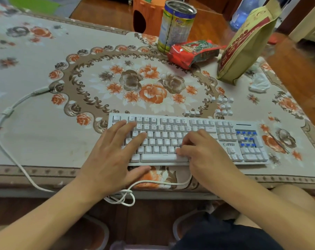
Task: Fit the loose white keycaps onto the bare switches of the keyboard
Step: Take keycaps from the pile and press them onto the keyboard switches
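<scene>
Both your hands sit on the MSI keyboard [187, 139] — left hand [115, 156] spread flat, right hand [205, 152] curled over the keys, pinching nothing. Blue bare switches [247, 138] wait in the numpad; loose white keycaps [222, 106] lie just behind, within reach.

keyboard [203, 123] legends too blurred to read, left hand [115, 156] hiding left-side keys

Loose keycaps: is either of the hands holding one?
No: the loose keycaps lie behind the keyboard, while both hands rest on its keys.
</scene>
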`<state>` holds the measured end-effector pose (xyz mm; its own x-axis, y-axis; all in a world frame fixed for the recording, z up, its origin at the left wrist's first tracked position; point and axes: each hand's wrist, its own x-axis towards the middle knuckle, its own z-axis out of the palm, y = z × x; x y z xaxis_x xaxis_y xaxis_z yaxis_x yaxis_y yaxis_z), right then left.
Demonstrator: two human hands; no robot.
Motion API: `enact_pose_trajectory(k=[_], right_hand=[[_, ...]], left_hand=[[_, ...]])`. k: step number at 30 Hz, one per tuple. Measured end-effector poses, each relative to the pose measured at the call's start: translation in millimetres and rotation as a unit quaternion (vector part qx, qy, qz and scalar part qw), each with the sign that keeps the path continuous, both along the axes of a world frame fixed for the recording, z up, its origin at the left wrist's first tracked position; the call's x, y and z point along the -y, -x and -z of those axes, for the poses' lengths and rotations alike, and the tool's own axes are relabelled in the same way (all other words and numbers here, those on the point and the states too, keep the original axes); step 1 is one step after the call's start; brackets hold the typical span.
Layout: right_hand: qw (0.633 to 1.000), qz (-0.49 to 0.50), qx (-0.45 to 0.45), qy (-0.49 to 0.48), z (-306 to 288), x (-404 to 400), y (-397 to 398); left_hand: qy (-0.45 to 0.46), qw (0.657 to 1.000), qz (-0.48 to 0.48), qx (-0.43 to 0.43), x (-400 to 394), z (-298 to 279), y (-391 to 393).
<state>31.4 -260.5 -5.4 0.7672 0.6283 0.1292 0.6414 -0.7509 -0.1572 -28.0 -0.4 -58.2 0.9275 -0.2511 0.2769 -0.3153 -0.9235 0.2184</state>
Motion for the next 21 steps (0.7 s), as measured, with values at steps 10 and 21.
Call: enact_pose_trajectory(k=[10, 21], right_hand=[[0.988, 0.110, -0.094, -0.043, -46, 18, -84], [0.977, 0.038, -0.166, 0.127, -29, -16, -171]], left_hand=[[0.004, 1.000, -0.003, -0.002, 0, 0, 0], [0.006, 1.000, -0.002, -0.009, -1, -1, 0]])
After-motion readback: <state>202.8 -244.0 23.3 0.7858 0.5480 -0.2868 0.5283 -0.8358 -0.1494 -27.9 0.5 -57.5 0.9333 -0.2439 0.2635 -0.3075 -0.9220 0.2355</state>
